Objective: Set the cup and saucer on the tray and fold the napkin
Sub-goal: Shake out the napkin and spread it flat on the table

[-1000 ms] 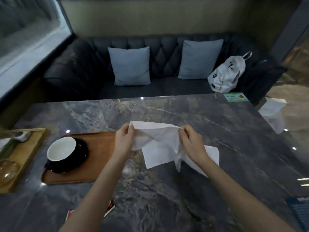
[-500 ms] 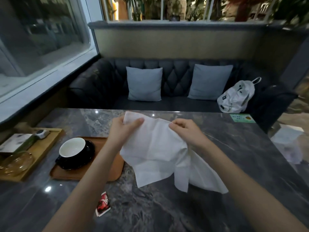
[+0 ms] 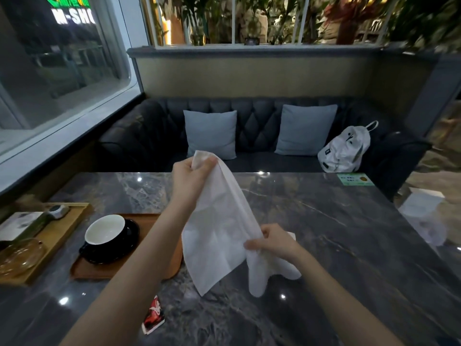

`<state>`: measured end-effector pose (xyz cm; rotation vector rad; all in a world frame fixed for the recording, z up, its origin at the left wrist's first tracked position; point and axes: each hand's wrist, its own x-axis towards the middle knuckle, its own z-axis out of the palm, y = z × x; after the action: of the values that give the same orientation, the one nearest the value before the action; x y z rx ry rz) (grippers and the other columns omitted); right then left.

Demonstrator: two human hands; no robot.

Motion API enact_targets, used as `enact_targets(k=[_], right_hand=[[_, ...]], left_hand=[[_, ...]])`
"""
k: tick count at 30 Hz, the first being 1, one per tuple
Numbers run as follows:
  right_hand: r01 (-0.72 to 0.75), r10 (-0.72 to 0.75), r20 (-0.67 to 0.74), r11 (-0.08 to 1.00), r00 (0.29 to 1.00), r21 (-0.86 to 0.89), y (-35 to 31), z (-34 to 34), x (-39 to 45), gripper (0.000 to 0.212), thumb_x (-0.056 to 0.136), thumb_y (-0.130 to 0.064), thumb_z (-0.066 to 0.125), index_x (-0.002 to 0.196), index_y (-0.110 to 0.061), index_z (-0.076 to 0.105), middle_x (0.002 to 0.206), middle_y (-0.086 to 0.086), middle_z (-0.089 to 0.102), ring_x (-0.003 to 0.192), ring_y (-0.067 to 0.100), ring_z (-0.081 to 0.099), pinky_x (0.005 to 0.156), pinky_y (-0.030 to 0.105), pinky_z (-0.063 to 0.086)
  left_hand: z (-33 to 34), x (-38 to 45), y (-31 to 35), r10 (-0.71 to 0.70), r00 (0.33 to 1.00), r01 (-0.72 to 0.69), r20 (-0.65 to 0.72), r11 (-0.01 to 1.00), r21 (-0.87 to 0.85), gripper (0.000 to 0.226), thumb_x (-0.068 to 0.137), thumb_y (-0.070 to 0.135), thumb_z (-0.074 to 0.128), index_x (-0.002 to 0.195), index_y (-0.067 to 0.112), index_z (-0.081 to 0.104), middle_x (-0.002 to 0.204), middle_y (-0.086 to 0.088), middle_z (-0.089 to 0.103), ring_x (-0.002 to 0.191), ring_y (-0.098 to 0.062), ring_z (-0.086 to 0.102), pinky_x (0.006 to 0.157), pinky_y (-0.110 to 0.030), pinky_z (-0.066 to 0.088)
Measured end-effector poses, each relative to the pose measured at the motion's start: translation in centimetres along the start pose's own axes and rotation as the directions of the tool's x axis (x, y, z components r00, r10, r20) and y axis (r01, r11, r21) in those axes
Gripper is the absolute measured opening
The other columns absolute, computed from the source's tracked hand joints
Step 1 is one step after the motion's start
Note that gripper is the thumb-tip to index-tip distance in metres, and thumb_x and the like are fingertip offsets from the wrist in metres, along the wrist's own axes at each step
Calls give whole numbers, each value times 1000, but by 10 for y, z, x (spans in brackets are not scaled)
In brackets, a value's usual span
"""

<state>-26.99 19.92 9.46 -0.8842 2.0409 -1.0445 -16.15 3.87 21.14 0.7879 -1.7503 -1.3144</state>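
Note:
A white napkin (image 3: 219, 221) hangs in the air over the dark marble table (image 3: 336, 245). My left hand (image 3: 190, 176) pinches its top corner high up. My right hand (image 3: 272, 242) grips its lower right edge close to the tabletop, so the cloth slants between them. A black cup with a white inside (image 3: 104, 231) stands on a black saucer (image 3: 129, 243), and both rest on the brown tray (image 3: 147, 221) at the left. My left forearm crosses over the tray's right part.
A light wooden tray (image 3: 64, 231) with a glass dish (image 3: 18, 255) and a booklet sits at the far left. A small red packet (image 3: 153, 318) lies near the front. Behind the table stands a dark sofa with two cushions and a white bag (image 3: 345, 148).
My left hand has lifted its napkin corner up while my right hand has dropped low and to the right, turning the cloth from level to slanted. The camera has tilted upward.

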Motion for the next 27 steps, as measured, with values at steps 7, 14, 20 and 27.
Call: enact_targets(k=[7, 14, 20, 27], right_hand=[[-29, 30, -134, 1000, 991, 9, 26, -5, -1, 24, 77, -21, 68, 67, -3, 56, 70, 5, 50, 70, 14, 49, 61, 27, 34], [131, -64, -289, 967, 955, 219, -40, -41, -15, 30, 87, -8, 43, 80, -3, 71, 78, 8, 68, 75, 18, 62, 68, 31, 47], [30, 10, -101, 920, 995, 391, -80, -72, -5, 17, 90, -19, 48, 84, -13, 63, 93, 13, 59, 105, 35, 59, 89, 41, 47], [66, -115, 23, 715, 993, 696, -117, -75, -16, 47, 89, -16, 40, 47, -10, 61, 50, 5, 57, 49, 14, 57, 58, 23, 45]], left_hand=[[-18, 18, 11, -45, 997, 39, -59, 995, -94, 25, 84, 29, 63, 74, 6, 60, 73, -8, 58, 70, -17, 56, 64, -32, 47], [-20, 8, -5, -162, 984, 149, -74, 976, -157, 17, 89, 24, 58, 72, 21, 58, 75, 0, 58, 69, -10, 56, 59, -22, 46], [-29, 13, 3, -136, 983, 147, 122, 985, -88, 15, 93, 23, 51, 84, 16, 60, 82, -2, 63, 75, -13, 61, 63, -24, 49], [-22, 11, 11, -335, 736, 545, 589, 808, -221, 25, 93, 9, 47, 71, 6, 57, 52, -6, 64, 47, -14, 64, 44, -23, 52]])
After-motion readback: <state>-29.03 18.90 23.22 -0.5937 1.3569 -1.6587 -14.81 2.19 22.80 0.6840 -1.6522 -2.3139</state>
